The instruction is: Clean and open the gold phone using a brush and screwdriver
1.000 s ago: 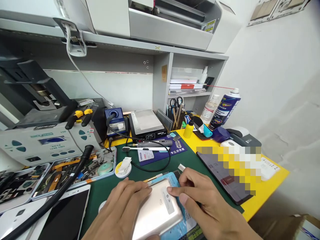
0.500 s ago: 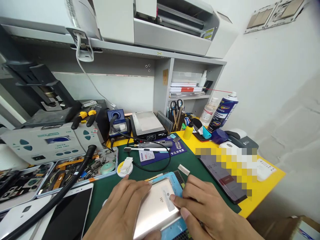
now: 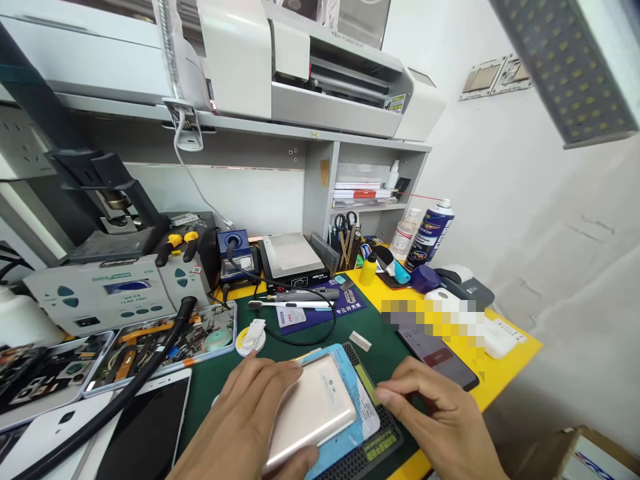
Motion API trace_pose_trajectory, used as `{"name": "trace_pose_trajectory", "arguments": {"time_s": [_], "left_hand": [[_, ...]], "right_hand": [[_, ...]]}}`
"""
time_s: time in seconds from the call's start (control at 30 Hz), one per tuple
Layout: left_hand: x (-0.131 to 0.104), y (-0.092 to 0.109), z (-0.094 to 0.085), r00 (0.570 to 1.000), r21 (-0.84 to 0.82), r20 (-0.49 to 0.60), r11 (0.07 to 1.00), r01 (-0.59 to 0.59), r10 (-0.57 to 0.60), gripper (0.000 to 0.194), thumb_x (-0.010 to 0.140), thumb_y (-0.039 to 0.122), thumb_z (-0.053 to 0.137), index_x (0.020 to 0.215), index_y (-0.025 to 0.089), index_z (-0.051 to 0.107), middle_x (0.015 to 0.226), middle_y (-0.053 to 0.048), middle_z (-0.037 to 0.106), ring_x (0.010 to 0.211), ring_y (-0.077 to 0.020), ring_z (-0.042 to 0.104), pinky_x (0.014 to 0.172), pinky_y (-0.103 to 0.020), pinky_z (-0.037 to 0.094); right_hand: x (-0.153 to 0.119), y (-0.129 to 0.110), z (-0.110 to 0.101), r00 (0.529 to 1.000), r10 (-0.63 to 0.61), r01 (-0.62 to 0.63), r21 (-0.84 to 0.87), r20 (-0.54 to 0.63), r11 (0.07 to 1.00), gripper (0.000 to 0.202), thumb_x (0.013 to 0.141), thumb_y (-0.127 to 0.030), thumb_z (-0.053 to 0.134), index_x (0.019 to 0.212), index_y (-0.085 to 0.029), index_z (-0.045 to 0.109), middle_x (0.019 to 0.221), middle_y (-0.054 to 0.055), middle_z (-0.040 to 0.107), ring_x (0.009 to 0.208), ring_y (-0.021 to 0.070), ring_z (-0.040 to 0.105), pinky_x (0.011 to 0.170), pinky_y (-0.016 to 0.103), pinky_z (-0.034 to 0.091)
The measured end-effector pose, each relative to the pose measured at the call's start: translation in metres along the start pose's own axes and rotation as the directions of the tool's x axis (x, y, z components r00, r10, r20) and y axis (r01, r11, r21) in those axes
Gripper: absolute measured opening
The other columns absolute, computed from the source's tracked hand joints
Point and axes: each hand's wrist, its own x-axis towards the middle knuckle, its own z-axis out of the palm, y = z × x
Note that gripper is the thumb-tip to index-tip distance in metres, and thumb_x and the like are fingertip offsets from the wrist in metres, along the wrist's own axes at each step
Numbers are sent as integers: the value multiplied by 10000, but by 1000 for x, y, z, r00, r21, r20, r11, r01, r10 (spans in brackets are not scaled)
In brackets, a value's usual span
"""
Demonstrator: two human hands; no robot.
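My left hand [image 3: 250, 407] holds a pale gold, round-edged block that looks like a power bank [image 3: 313, 413], fingers along its left side and thumb at its lower edge. It rests on a blue and white plastic packet [image 3: 367, 413], over a dark perforated mat [image 3: 387, 440]. A pale label strip [image 3: 331, 388] lies on the upper face. My right hand [image 3: 430, 417] is off to the right, apart from the block. Its thumb and forefinger are pinched together; whatever may be between them is hidden or too small to see.
Left are parts trays [image 3: 220, 333], a white phone [image 3: 157, 407] and a black hose [image 3: 165, 353]. Behind are a toothbrush [image 3: 305, 305] and a hot plate [image 3: 290, 257]. A dark phone [image 3: 443, 357] lies right, below a spray can [image 3: 430, 233]. A lamp [image 3: 575, 73] hangs upper right.
My right hand has moved off the power bank to the right, its fingers now pinched. The left hand keeps its hold. The view has tilted upward, bringing the lamp into sight.
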Motion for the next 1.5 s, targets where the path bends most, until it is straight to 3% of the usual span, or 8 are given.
{"name": "trace_pose_trajectory", "arguments": {"time_s": [0.27,0.37,0.5,0.63,0.73,0.9,1.13,1.5], "left_hand": [[1,8,-8,1000,-22,6,999,25,-25,530,779,275,722,1287,230,575,1252,-50,689,1161,-274,629,1054,-452,512],[1,10,-10,1000,-38,8,999,28,-27,521,782,280,720,1282,221,583,1238,-57,693,1174,-278,623,1096,-496,470],[2,12,-11,998,-60,-2,996,58,-59,500,785,268,715,1268,211,597,1218,-69,695,1177,-287,617,1106,-516,454],[2,16,-14,997,-67,0,995,75,-75,489,792,264,709,1268,204,611,1198,-76,698,1154,-287,626,1085,-505,473],[1,16,-15,998,-64,-18,996,66,-67,493,781,257,712,1263,203,620,1204,-81,701,1159,-296,626,1073,-510,483],[0,16,-15,997,-65,-43,996,57,-60,452,789,253,705,1233,212,635,1218,-87,706,1153,-302,637,1082,-542,469],[-4,16,-16,998,-26,-68,1000,14,-16,395,808,268,696,1197,218,653,1181,-78,721,1143,-308,641,1085,-561,455],[-4,13,-22,997,-66,-81,998,10,-15,472,758,213,715,1224,235,643,1141,-64,726,1095,-288,654,984,-445,539]], "right_hand": [[16,-24,16,935,-109,191,-218,339,957,372,1060,-299,350,1336,-237,592,969,63,536,889,215,584,766,387,495],[17,-28,18,934,-100,202,-276,342,940,365,1055,-320,347,1189,-211,669,968,67,521,876,222,568,752,399,482],[12,-28,6,970,-34,49,-57,241,997,445,1064,-383,338,848,-211,688,885,28,527,784,175,562,696,319,464],[6,-19,-8,982,181,-185,64,60,981,271,969,-493,567,1018,-241,654,886,4,569,792,172,578,689,276,472],[1,-12,-9,956,292,-292,17,36,956,357,899,-559,640,883,-203,647,764,-9,558,695,163,537,603,261,440],[-3,-14,-5,974,225,-214,-206,33,955,530,983,-577,465,638,-193,582,633,-13,519,614,156,508,567,267,409],[30,-6,-5,984,173,-138,-464,33,875,314,1002,-343,485,1151,-150,682,1069,119,687,941,269,659,851,403,492],[76,7,3,925,334,-138,-659,180,739,195,970,-329,637,1056,-158,671,1096,57,689,990,215,668,874,425,552]]}}
